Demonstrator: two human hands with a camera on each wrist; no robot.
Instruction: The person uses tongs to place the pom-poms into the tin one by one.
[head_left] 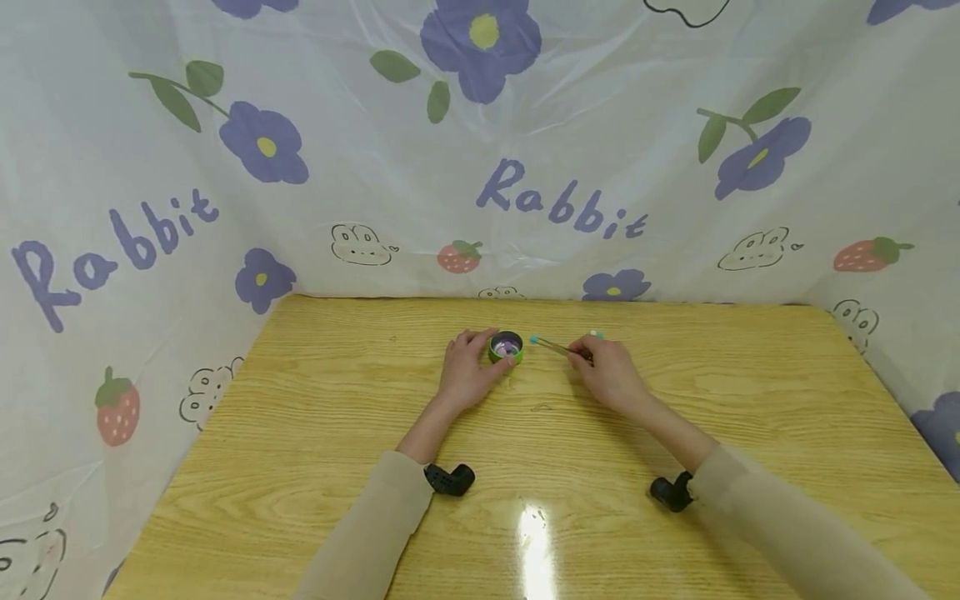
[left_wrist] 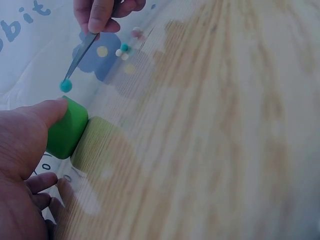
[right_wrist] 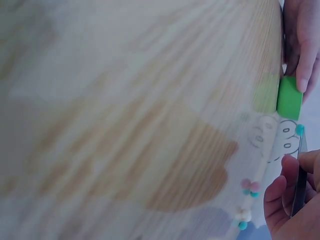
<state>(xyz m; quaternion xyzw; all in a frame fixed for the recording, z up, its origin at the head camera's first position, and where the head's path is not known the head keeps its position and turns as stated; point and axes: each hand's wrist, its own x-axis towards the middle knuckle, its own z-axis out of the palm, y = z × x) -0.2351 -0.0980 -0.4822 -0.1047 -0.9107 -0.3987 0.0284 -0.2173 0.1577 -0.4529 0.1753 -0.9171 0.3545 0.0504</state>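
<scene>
Green container (left_wrist: 68, 130) sits on the wooden table (head_left: 570, 442); L hand (head_left: 468, 372) grips it w/ thumb and fingers — prob. so that it does not slide. R hand (head_left: 611, 377) pinches the tweezers (left_wrist: 81, 56), whose tips hold one teal ball (left_wrist: 66, 86) near the container but apart from it; such thin tool prob. suits so small a thing. Other small balls (left_wrist: 124, 47) lie close by R hand. Far table edge is near behind, w/ printed cloth (head_left: 405, 150) beyond — little room there; wider wood surface is on the near side.
</scene>
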